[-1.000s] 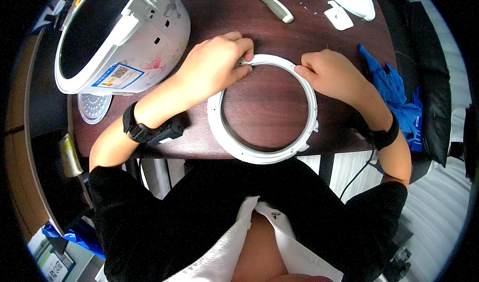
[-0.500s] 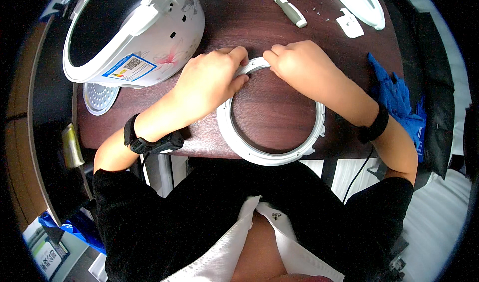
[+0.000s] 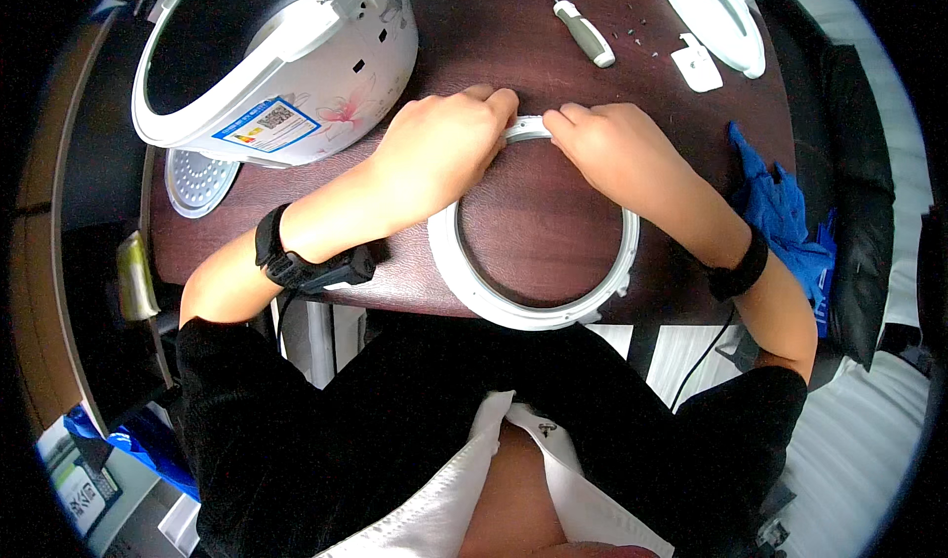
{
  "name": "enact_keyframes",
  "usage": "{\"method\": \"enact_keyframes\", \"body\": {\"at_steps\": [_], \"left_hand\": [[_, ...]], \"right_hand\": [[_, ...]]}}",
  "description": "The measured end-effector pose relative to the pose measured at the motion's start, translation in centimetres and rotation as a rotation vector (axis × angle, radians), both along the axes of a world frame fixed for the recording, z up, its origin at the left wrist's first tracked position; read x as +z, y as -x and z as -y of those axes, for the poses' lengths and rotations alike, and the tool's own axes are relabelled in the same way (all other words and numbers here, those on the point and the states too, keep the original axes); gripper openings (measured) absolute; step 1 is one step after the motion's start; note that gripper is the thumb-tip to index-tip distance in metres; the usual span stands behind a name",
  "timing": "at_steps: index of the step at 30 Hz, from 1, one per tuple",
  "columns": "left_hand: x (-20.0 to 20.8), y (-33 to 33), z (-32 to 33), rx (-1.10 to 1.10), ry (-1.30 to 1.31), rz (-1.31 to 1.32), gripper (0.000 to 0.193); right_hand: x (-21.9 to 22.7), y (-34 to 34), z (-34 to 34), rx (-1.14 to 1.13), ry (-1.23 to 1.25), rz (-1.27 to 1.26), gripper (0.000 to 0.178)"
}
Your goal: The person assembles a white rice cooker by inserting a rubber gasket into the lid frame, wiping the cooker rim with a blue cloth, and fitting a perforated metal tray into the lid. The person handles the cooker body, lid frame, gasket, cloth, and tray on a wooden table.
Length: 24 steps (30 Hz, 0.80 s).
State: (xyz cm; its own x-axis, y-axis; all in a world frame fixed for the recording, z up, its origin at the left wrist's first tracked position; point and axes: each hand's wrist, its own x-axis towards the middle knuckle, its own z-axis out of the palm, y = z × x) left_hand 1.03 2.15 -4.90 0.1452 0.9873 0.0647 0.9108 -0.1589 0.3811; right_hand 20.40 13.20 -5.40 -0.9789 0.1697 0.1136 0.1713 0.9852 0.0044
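A white plastic ring (image 3: 515, 313) with small tabs along its edge lies on the dark wood-grain table, its near side reaching the front edge. My left hand (image 3: 449, 148) is closed on the far left part of the ring, the fingertips hidden behind the knuckles. On the far right part, my right hand (image 3: 604, 143) pinches the rim between thumb and fingers. A short stretch of ring shows between the two hands. Up and to the left, close to my left hand, stands a white rice cooker body (image 3: 341, 99) with a flower print, its lid off.
A perforated steamer plate (image 3: 200, 178) lies beside the cooker. At the back are a screwdriver (image 3: 585, 35), small dark screws (image 3: 637, 39), a white flat piece (image 3: 697, 66) and a white oval lid part (image 3: 716, 15). A blue cloth (image 3: 780, 207) lies at the right edge.
Both hands keep hold of the ring and have shifted slightly to the right along its far side. The whole view has moved a little.
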Motion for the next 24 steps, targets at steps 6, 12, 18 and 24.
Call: {"method": "enact_keyframes", "body": {"at_steps": [6,12,18,24], "left_hand": [[-0.8,0.6,-1.1,-0.088,-0.103,0.038,0.017],[-0.5,0.0,-0.9,-0.084,-0.073,0.071,0.015],[-0.9,-0.1,-0.8,-0.098,-0.119,0.061,0.010],[-1.1,0.1,-0.4,-0.178,-0.157,0.065,0.020]], "right_hand": [[-0.4,-1.7,0.1,-0.028,0.183,-0.092,0.012],[-1.3,-2.8,0.5,-0.023,0.219,-0.171,0.016],[-1.4,-2.7,0.5,-0.033,0.229,-0.167,0.016],[-1.3,-2.8,0.6,-0.035,0.276,-0.185,0.018]]}}
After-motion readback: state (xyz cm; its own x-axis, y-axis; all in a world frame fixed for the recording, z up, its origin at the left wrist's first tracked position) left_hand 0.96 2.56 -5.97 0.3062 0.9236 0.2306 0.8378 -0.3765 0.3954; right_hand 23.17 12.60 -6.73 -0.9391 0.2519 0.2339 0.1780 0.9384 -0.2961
